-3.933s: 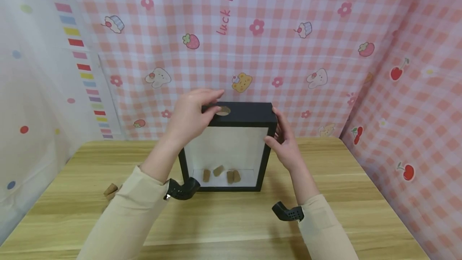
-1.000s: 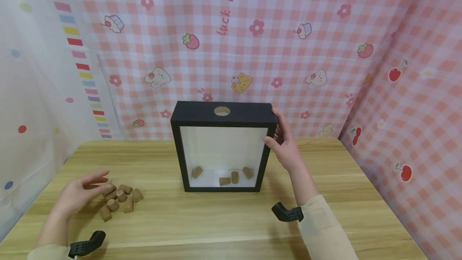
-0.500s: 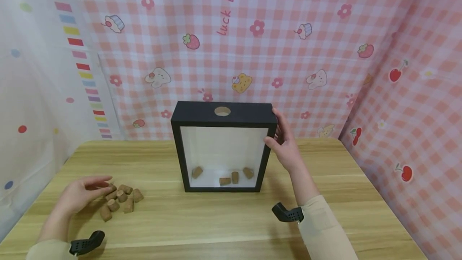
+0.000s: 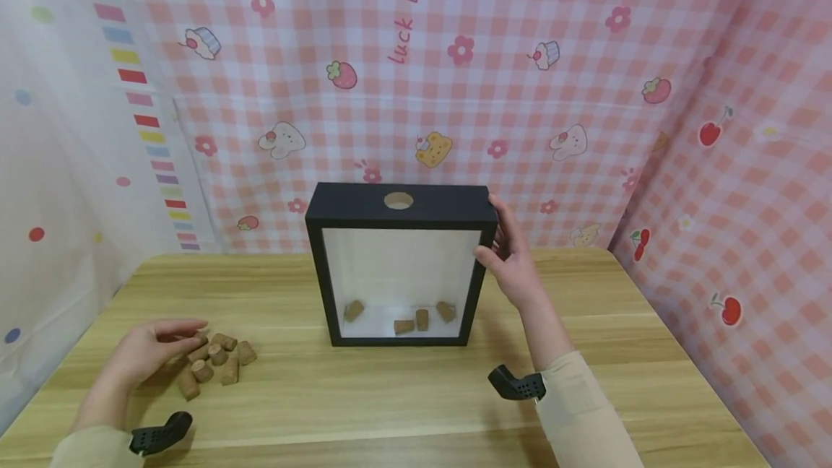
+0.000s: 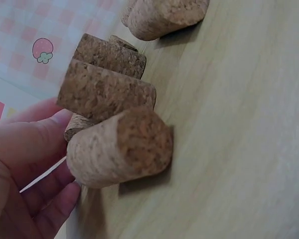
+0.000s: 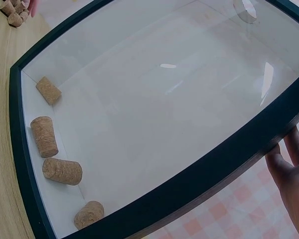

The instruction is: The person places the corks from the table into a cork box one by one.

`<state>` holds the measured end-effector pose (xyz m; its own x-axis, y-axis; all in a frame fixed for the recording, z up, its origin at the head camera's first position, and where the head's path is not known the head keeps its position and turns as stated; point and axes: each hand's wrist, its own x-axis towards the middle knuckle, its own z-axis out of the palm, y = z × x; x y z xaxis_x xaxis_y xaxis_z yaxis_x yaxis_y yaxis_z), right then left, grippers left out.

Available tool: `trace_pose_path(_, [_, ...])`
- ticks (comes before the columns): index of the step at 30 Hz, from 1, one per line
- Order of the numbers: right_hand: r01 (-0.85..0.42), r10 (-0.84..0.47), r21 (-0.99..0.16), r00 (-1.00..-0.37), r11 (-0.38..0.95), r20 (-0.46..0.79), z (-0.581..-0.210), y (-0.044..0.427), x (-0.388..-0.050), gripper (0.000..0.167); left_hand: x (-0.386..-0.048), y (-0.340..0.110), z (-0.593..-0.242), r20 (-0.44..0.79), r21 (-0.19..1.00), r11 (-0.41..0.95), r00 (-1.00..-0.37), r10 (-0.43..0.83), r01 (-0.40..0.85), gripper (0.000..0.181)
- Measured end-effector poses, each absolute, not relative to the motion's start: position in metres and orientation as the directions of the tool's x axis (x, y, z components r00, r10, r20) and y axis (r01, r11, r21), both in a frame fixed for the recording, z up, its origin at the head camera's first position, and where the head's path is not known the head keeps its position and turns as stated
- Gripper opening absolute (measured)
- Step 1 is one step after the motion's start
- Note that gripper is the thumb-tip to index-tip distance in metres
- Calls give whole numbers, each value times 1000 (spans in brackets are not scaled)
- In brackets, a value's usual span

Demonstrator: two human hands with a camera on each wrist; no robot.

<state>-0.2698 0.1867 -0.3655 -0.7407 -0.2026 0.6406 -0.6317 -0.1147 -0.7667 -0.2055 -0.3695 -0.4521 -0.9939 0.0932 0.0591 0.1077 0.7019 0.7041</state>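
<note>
An upright black shadow box frame with a clear front stands mid-table, a round hole in its top. Several wine corks lie on its white floor. My right hand grips its upper right corner, thumb at the front edge, fingers around the side. My left hand is low at the cork pile on the left. Its thumb and forefinger reach around the pile's far left cork; in the left wrist view nearer corks partly hide the fingertips, so a firm pinch cannot be made out.
The wooden table runs back to a pink checked curtain. White dotted cloth hangs at the left, and more checked cloth at the right. Black wrist cameras sit on both sleeves.
From the hole in the frame's top, my left hand has come down to the pile, lately shifting slightly right. A cork seen falling inside has settled, and those inside lie differently. My right hand stays put.
</note>
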Motion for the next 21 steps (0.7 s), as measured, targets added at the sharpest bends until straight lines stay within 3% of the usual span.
trace_pose_path(11, [-632, -214, -766, -737, -119, 641, -366, 187, -270, 71, -206, -376, -457, 93, 661, 742, -993, 67, 112, 30])
trace_pose_path(21, [-647, -224, -750, -718, -135, 660, -366, 187, -271, 70, -200, -381, -465, 158, 711, 691, -987, 23, 130, 28])
